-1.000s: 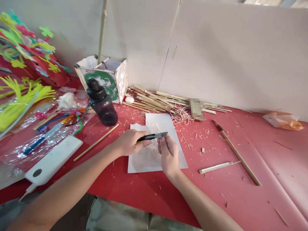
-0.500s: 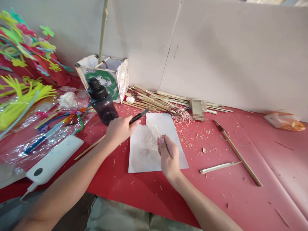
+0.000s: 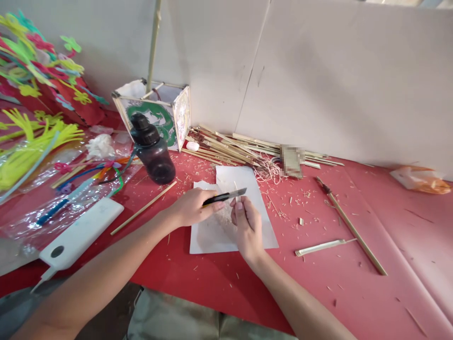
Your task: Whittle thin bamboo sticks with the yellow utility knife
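Note:
My left hand (image 3: 198, 207) is closed around a black utility knife (image 3: 223, 196), its blade pointing right. The blade lies across a thin pale bamboo stick (image 3: 237, 188), close to the fingers that pinch it. Those fingers belong to my right hand (image 3: 247, 219), which is closed on the stick's lower end; most of the stick is hidden in the grip. Both hands are above a white sheet of paper (image 3: 208, 238) with fine shavings on it. Whether the blade touches the stick I cannot tell for sure.
A dark bottle (image 3: 155, 158) and a paper lantern box (image 3: 148, 111) stand behind my left hand. Bamboo strips (image 3: 222, 144) lie along the wall. On the left are a white power bank (image 3: 83, 231) and coloured pipe cleaners (image 3: 46, 130); on the right, a brown-tipped stick (image 3: 354, 231).
My left hand has moved right and down with the utility knife, bringing the blade over to the stick. My right hand stays almost in place, still gripping the stick.

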Demonstrator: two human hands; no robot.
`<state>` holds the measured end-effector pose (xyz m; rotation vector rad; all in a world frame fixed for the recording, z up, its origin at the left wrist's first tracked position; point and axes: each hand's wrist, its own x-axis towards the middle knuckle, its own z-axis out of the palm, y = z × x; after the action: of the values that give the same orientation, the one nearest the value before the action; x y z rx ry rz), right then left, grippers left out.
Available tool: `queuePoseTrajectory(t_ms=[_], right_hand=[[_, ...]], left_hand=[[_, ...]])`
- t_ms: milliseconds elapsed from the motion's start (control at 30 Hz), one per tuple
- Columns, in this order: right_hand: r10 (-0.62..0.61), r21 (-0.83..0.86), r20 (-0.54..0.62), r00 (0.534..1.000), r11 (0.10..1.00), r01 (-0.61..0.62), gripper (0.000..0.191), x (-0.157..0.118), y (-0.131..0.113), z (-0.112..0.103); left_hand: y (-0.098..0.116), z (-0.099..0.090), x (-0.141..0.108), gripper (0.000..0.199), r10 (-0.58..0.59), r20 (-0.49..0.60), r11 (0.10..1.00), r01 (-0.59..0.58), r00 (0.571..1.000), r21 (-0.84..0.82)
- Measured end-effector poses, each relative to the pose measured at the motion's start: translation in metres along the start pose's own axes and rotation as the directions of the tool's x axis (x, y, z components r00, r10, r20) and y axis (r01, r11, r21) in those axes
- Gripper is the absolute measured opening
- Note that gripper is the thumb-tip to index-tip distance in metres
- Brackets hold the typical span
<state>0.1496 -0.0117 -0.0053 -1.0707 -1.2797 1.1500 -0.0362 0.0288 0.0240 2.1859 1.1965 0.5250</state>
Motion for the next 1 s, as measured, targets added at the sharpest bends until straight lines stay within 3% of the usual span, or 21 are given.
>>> queuePoseTrajectory(t_ms=[100, 233, 433, 500, 600, 667, 767, 867, 1000], right_hand=[[-0.02, -0.017, -0.028, 0.999, 1.0, 0.02, 0.03, 0.0, 0.004, 0.0], [-0.01, -0.057, -0.026, 1.0, 0.998, 0.009, 0.032, 0.003, 0.004, -0.001], [0.029, -0.074, -0.045, 0.999, 0.997, -0.032, 0.033, 0.007, -0.001, -0.004], [0.025, -0.088, -0.031, 0.999, 0.996, -0.028, 0.034, 0.004, -0.002, -0.003], [0.015, -0.081, 0.025, 1.0, 0.997, -0.013, 0.035, -0.003, -0.002, 0.001], [0.04, -0.044, 0.041, 0.998, 0.998, -0.039, 0.034, -0.004, -0.002, 0.004], [0.059, -0.003, 0.012, 0.998, 0.998, -0.059, 0.033, -0.002, -0.002, 0.004], [0.008, 0.04, -0.03, 1.0, 0.999, -0.006, 0.031, 0.001, -0.002, 0.002], [-0.043, 0.065, -0.065, 0.997, 0.997, 0.048, 0.033, 0.001, -0.002, -0.001]], left_hand=[[0.002, -0.003, 0.0, 0.045, 0.021, 0.055, 1.0, -0.022, 0.998, 0.015], [0.002, -0.002, -0.001, 0.045, 0.007, -0.016, 0.983, -0.004, 1.0, 0.182], [0.002, 0.004, 0.002, 0.05, -0.061, -0.155, 0.907, 0.12, 0.986, 0.403], [-0.002, -0.001, 0.004, 0.052, -0.109, -0.242, 0.885, 0.205, 0.964, 0.418], [-0.009, -0.013, 0.005, 0.054, -0.179, -0.411, 0.843, 0.355, 0.894, 0.405], [-0.011, -0.017, 0.004, 0.052, -0.16, -0.455, 0.866, 0.346, 0.876, 0.36], [-0.007, -0.013, 0.0, 0.046, -0.053, -0.37, 0.946, 0.166, 0.927, 0.279], [0.002, -0.004, -0.002, 0.041, 0.057, -0.147, 0.985, -0.031, 0.988, 0.17], [0.006, 0.0, -0.002, 0.043, 0.058, 0.085, 0.997, -0.053, 0.995, -0.06]])
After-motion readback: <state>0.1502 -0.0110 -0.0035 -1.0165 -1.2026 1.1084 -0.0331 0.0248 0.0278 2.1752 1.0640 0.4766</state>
